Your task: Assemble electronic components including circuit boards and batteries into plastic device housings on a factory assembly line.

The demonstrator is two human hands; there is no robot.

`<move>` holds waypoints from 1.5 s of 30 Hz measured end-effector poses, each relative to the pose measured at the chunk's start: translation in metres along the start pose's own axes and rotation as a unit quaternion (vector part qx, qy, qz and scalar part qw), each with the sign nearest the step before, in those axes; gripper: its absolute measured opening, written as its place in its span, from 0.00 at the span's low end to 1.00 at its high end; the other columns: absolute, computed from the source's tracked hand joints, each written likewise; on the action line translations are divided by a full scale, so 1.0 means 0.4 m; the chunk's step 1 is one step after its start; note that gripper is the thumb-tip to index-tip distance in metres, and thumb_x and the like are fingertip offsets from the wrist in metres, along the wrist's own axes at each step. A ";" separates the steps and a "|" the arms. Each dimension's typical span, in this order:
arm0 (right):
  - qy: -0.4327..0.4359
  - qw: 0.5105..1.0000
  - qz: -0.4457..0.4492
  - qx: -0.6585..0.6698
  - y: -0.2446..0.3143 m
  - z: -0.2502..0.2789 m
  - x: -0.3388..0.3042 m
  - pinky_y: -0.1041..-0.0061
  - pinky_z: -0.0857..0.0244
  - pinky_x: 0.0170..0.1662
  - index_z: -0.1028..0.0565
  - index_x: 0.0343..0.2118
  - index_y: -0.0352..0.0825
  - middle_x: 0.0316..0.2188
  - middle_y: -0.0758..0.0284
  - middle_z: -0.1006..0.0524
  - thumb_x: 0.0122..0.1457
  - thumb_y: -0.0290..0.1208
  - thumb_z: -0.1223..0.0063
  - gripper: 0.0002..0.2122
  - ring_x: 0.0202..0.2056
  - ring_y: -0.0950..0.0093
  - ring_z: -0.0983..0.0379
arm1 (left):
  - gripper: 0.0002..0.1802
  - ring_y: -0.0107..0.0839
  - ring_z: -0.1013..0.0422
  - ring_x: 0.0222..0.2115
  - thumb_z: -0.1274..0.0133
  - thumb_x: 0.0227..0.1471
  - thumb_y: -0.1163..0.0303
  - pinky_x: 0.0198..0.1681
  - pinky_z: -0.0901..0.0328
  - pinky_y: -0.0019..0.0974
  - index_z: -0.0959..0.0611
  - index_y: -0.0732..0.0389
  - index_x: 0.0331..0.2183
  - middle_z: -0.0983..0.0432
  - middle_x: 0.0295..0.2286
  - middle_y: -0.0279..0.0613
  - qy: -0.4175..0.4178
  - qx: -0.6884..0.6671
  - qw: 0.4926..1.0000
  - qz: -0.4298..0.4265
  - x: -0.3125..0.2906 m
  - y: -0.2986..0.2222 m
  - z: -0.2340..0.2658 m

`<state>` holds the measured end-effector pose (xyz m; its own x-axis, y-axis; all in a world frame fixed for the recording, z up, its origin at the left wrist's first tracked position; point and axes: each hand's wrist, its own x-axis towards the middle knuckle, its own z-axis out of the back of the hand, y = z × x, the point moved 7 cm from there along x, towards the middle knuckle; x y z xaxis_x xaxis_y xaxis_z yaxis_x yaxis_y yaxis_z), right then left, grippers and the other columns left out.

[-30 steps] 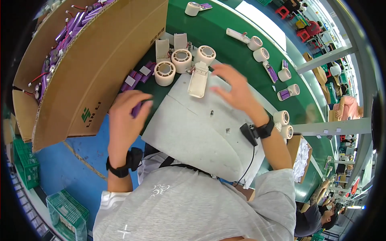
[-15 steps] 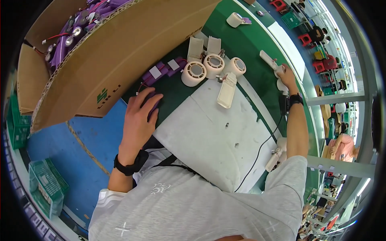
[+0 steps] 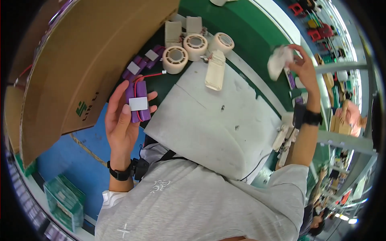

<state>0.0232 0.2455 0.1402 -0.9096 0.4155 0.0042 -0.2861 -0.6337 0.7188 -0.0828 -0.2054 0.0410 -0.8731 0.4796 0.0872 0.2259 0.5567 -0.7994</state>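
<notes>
My left hand (image 3: 118, 124) grips a purple battery pack (image 3: 142, 89), which has a white label across it and a red wire with a small white plug. Thumb and fingers hold the pack up in front of the cardboard box. Over the right side of the green bench, my right hand (image 3: 304, 70) is closed on a white plastic part (image 3: 278, 63). Motion smears that part, so its exact kind does not show. Two more purple battery packs (image 3: 132, 69) lie against the box, near round-headed cream plastic units (image 3: 175, 59) with flat handle pieces.
A tall cardboard box (image 3: 60, 80) stands at the left. A worn whitish mat (image 3: 201, 116) covers the bench in front of me. More cream parts (image 3: 281, 136) lie by my right forearm. Green crates (image 3: 64, 201) sit on the blue floor at lower left.
My left hand has lifted a battery pack off the bench and turned palm up with it. My right hand has raised the white part and moved right. The view has shifted.
</notes>
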 end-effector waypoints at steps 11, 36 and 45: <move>-0.028 0.987 0.121 -0.101 0.112 -0.247 -0.424 0.70 0.36 0.51 0.30 0.47 0.34 0.54 0.64 0.32 0.45 0.17 0.43 0.22 0.53 0.71 0.33 | 0.27 0.47 0.29 0.47 0.51 0.57 0.73 0.50 0.33 0.44 0.36 0.62 0.57 0.34 0.51 0.55 0.325 0.026 0.941 0.090 0.043 0.098 -0.430; -0.251 0.963 0.040 0.090 -0.086 -0.325 -0.515 0.81 0.46 0.28 0.34 0.28 0.33 0.28 0.68 0.34 0.49 0.23 0.39 0.11 0.25 0.78 0.41 | 0.40 0.29 0.32 0.29 0.34 0.36 0.76 0.35 0.33 0.32 0.30 0.49 0.54 0.28 0.32 0.36 0.582 0.392 0.700 0.135 0.018 0.451 -0.535; -0.204 0.968 -0.028 0.141 -0.087 -0.328 -0.515 0.78 0.43 0.29 0.35 0.25 0.33 0.25 0.67 0.34 0.45 0.19 0.37 0.13 0.25 0.73 0.39 | 0.28 0.23 0.29 0.31 0.36 0.40 0.81 0.37 0.31 0.28 0.23 0.54 0.46 0.26 0.29 0.33 0.553 0.292 0.749 0.219 0.044 0.454 -0.487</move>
<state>0.1811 0.0962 0.0228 -0.6845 0.7031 0.1927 -0.1847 -0.4229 0.8872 0.0268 0.0363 0.0131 0.1933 0.9780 -0.0781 -0.1220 -0.0551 -0.9910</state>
